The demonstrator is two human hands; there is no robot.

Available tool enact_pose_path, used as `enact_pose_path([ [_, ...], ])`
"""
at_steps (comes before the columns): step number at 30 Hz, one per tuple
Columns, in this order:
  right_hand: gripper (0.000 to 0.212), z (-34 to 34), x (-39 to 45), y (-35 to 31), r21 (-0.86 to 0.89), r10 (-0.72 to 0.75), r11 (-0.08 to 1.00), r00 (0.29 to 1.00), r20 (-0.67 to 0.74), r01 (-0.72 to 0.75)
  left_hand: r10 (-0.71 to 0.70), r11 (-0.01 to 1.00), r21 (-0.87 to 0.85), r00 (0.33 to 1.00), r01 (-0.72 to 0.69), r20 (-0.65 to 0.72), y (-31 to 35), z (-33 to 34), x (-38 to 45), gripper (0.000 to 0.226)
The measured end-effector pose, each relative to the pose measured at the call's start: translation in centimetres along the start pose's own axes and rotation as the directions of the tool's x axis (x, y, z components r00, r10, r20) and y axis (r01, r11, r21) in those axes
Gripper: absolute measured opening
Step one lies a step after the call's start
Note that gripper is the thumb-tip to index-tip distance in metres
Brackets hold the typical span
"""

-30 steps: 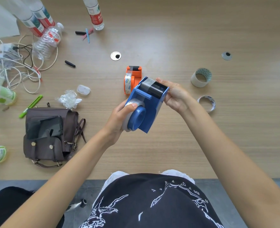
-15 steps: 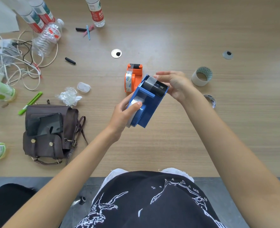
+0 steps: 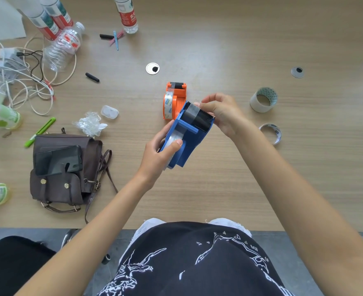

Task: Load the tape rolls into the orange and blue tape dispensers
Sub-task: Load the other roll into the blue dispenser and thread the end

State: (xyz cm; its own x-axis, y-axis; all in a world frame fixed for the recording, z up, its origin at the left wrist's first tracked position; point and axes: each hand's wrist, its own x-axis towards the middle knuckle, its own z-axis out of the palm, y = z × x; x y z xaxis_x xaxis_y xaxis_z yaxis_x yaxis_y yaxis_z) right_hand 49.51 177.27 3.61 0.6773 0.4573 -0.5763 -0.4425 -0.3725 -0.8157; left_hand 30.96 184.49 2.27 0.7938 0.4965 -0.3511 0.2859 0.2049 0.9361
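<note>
My left hand [image 3: 158, 153] grips the blue tape dispenser [image 3: 190, 136] above the table, thumb pressed on the clear tape roll [image 3: 175, 135] seated in it. A strip of clear tape runs up to the dispenser's toothed black front end. My right hand [image 3: 223, 112] pinches that strip's end at the top corner of the dispenser. Behind it, the orange tape dispenser [image 3: 175, 99] stands on the table with a clear tape roll inside.
A wide white tape roll [image 3: 263, 99] and a thin, nearly spent roll [image 3: 271, 133] lie to the right. A brown bag [image 3: 65, 169] with a phone on it sits at left, beyond it cables [image 3: 16, 82], bottles [image 3: 62, 48] and pens.
The blue dispenser has turned so its side faces away and I see it edge-on. My right hand moved from its right side up to the tape end at its toothed front.
</note>
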Motion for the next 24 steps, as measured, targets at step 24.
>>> enact_pose_path([
  [24,0.012,-2.9,2.1,-1.6,-0.048,0.278,0.957,0.863,0.422,-0.285,0.086,0.996,0.014,0.996,-0.087,0.033,-0.2,0.1,0.4,0.053],
])
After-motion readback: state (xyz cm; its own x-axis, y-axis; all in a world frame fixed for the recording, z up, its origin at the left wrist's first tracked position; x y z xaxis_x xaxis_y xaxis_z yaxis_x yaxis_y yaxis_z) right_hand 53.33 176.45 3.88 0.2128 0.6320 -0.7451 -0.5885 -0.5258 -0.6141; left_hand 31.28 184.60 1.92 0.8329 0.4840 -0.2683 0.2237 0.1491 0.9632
